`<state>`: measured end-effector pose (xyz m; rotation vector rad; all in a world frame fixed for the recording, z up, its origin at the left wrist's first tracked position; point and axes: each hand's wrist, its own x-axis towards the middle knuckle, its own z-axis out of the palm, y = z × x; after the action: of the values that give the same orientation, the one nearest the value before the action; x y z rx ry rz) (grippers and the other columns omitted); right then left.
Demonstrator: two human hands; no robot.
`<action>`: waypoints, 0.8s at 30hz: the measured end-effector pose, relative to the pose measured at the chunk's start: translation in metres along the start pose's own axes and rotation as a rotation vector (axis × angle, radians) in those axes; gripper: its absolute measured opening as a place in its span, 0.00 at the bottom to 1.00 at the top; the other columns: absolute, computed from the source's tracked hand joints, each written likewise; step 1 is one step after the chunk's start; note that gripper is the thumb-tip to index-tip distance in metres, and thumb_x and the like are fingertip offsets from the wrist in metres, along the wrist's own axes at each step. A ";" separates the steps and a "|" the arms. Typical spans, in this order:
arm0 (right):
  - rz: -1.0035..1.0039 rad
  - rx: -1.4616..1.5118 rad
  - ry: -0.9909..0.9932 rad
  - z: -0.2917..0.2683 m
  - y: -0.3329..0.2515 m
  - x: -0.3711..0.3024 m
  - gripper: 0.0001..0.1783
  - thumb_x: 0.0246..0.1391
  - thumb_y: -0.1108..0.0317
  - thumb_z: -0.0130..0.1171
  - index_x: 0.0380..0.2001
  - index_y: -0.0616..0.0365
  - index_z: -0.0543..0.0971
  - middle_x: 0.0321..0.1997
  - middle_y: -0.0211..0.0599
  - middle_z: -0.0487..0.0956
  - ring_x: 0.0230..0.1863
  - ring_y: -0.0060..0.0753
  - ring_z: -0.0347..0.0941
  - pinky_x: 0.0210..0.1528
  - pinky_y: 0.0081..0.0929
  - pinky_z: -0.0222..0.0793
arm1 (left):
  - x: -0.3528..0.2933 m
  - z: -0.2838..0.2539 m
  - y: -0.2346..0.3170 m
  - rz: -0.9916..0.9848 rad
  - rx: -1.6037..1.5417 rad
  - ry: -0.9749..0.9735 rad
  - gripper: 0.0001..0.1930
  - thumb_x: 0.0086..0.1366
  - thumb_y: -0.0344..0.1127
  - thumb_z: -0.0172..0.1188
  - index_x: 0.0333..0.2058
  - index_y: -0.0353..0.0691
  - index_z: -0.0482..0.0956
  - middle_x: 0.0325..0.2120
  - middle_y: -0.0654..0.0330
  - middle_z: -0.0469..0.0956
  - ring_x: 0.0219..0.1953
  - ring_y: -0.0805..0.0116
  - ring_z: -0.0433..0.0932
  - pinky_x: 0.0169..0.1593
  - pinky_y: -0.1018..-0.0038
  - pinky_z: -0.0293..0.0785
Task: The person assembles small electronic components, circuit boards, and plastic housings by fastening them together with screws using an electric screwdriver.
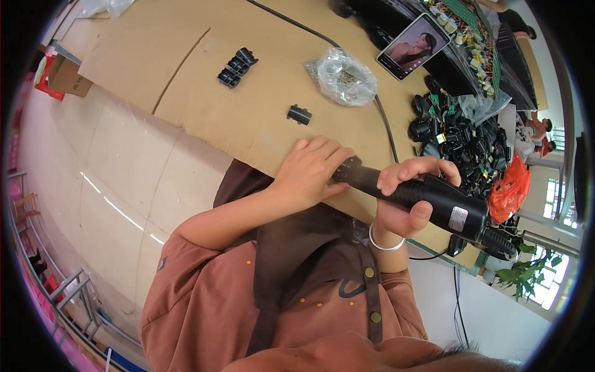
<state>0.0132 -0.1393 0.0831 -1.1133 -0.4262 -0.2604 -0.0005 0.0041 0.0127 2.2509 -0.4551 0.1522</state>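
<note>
The driver (pixel 435 199) is gripped in the right hand (pixel 395 217) above the tabletop's (pixel 204 105) edge; the left hand (pixel 308 172) curls at its nose, grip hidden. Work seems under way; whether the black parts (pixel 237 68) beyond are finished is unclear.

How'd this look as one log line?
right hand: grips black tool | left hand: at tool's narrow end | cardboard: black parts, clear bag

Heaped components (pixel 462 133) (mostly black) and green circuit boards (pixel 462 13) show an assembly workshop.
</note>
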 end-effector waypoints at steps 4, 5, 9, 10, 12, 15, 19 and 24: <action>0.016 0.014 -0.069 -0.004 0.001 -0.001 0.32 0.43 0.55 0.67 0.43 0.54 0.60 0.30 0.45 0.69 0.22 0.34 0.69 0.25 0.29 0.70 | -0.001 0.002 -0.002 0.019 -0.019 0.034 0.22 0.39 0.38 0.69 0.36 0.44 0.73 0.36 0.65 0.72 0.43 0.67 0.69 0.41 0.70 0.61; 0.024 0.035 -0.099 -0.005 0.002 -0.001 0.31 0.43 0.55 0.67 0.42 0.55 0.60 0.29 0.45 0.68 0.22 0.34 0.69 0.25 0.30 0.70 | 0.000 0.001 -0.003 0.017 -0.020 0.036 0.22 0.39 0.38 0.69 0.36 0.44 0.73 0.36 0.65 0.72 0.43 0.67 0.69 0.41 0.70 0.61; 0.058 0.045 -0.092 -0.004 0.002 0.000 0.30 0.42 0.56 0.68 0.39 0.55 0.60 0.28 0.45 0.68 0.21 0.33 0.69 0.25 0.30 0.70 | 0.001 0.000 -0.002 0.000 -0.014 0.008 0.22 0.39 0.38 0.69 0.37 0.45 0.74 0.36 0.66 0.72 0.43 0.67 0.69 0.41 0.71 0.61; 0.060 0.045 -0.097 -0.001 0.001 0.001 0.30 0.42 0.56 0.68 0.39 0.55 0.60 0.28 0.45 0.68 0.21 0.33 0.69 0.25 0.30 0.70 | 0.001 0.000 -0.002 -0.011 -0.012 -0.002 0.22 0.39 0.38 0.69 0.37 0.45 0.74 0.36 0.66 0.72 0.43 0.68 0.69 0.41 0.71 0.61; 0.086 0.021 -0.042 0.006 -0.001 0.004 0.29 0.42 0.57 0.68 0.37 0.55 0.59 0.27 0.45 0.68 0.21 0.33 0.69 0.25 0.30 0.70 | 0.001 0.000 -0.003 -0.019 -0.015 0.001 0.22 0.39 0.39 0.69 0.37 0.45 0.74 0.36 0.66 0.72 0.44 0.68 0.69 0.41 0.71 0.61; 0.073 0.028 -0.041 0.002 0.001 0.003 0.29 0.41 0.57 0.69 0.36 0.55 0.59 0.27 0.44 0.68 0.20 0.33 0.69 0.25 0.29 0.70 | 0.000 0.000 -0.002 -0.020 -0.019 -0.007 0.22 0.39 0.39 0.69 0.37 0.46 0.74 0.36 0.66 0.72 0.44 0.68 0.69 0.41 0.71 0.61; 0.066 0.097 -0.100 -0.004 0.007 0.000 0.28 0.41 0.58 0.69 0.35 0.56 0.60 0.27 0.43 0.68 0.20 0.33 0.69 0.24 0.30 0.70 | -0.002 0.002 -0.002 -0.016 -0.021 0.003 0.23 0.38 0.39 0.70 0.36 0.46 0.74 0.36 0.66 0.72 0.44 0.68 0.69 0.40 0.71 0.61; 0.089 0.085 -0.083 -0.003 0.011 -0.003 0.28 0.42 0.59 0.69 0.33 0.56 0.60 0.26 0.42 0.68 0.20 0.34 0.69 0.24 0.31 0.70 | -0.002 0.004 -0.005 -0.029 -0.043 -0.010 0.24 0.37 0.38 0.71 0.36 0.45 0.74 0.36 0.66 0.72 0.44 0.68 0.69 0.41 0.71 0.61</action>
<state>0.0154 -0.1374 0.0713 -1.0595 -0.4562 -0.1174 -0.0004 0.0047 0.0067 2.2164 -0.4271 0.1147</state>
